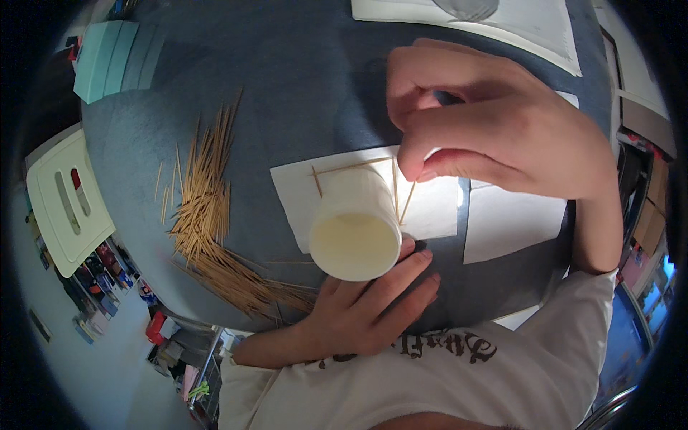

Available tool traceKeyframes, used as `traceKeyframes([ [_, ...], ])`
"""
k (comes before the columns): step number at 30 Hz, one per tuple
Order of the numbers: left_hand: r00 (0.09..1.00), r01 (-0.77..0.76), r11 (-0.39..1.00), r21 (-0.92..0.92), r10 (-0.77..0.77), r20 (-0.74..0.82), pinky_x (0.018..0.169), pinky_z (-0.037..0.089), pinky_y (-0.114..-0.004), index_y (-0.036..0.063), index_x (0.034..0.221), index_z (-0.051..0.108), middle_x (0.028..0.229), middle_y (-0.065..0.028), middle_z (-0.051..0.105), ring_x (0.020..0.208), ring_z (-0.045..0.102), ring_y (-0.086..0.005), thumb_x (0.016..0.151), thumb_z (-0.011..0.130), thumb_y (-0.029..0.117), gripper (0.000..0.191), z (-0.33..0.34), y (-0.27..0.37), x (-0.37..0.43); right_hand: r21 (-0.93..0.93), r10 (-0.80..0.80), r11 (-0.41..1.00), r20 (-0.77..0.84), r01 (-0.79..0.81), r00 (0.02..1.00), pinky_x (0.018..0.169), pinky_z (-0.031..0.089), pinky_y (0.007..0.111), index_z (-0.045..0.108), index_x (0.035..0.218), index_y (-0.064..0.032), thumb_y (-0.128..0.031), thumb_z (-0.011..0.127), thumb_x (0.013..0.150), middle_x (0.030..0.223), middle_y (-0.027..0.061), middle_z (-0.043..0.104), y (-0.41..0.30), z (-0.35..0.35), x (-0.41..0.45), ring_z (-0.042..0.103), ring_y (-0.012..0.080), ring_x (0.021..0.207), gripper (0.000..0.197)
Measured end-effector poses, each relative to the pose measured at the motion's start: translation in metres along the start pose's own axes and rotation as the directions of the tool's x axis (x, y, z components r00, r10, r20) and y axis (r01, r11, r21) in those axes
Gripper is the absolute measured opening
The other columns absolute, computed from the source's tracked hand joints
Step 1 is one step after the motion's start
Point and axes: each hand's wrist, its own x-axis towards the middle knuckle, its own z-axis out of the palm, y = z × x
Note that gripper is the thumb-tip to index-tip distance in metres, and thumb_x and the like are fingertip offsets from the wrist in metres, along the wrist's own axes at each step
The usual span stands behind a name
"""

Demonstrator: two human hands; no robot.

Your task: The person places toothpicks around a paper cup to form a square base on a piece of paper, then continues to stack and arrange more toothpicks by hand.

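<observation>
My right hand (484,123) pinches a thin wooden stick (407,204) between thumb and forefinger; the stick's lower end meets another stick on a white sheet of paper (435,215). Several sticks lie on this sheet in an angular outline, partly hidden by a white paper cup (355,236) with pale, cloudy liquid or a pale inside; which one cannot be told. My left hand (371,306) rests below the cup, its fingers spread and the fingertips near or against its side; a hold on it cannot be made out. A large loose heap of thin wooden sticks (207,215) lies left of the sheet.
A second white sheet (510,220) lies to the right on the dark table (290,64). Stacked paper (516,37) with a clear plastic-looking item (467,8) is at the top. A teal object (107,59) stands at the upper left. A pale plastic stool (70,199) is beyond the left edge.
</observation>
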Motion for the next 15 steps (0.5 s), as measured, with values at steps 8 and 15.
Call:
traceKeyframes([
  [8, 1.0, 0.005, 1.0, -0.021, -0.005, 0.008, 0.104, 0.06, -0.042, 0.0157, 0.119, 0.085, 0.134, -0.0083, 0.077, 0.119, 0.075, -0.0292, 0.087, 0.093, 0.021, 0.034, -0.0012, -0.0044, -0.0087, 0.05, 0.007, 0.999, -0.024, -0.006, 1.0, 0.066, 0.046, 0.035, 0.074, 0.092, -0.0058, -0.01, 0.086, 0.088, 0.103, 0.0082, 0.056, 0.0027, 0.0063, 0.0055, 0.057, 0.0233, 0.087, 0.014],
  [15, 0.999, 0.004, 1.0, -0.029, -0.003, 0.033, 0.104, 0.06, -0.042, 0.0164, 0.12, 0.085, 0.131, -0.0078, 0.078, 0.119, 0.075, -0.0292, 0.088, 0.092, 0.023, 0.033, -0.0067, -0.0049, -0.009, 0.094, 0.015, 0.995, -0.005, -0.015, 1.0, 0.069, 0.048, 0.035, 0.073, 0.092, -0.0068, -0.017, 0.083, 0.091, 0.104, 0.0084, 0.058, 0.0032, 0.0057, 0.0066, 0.058, 0.0238, 0.089, 0.014],
])
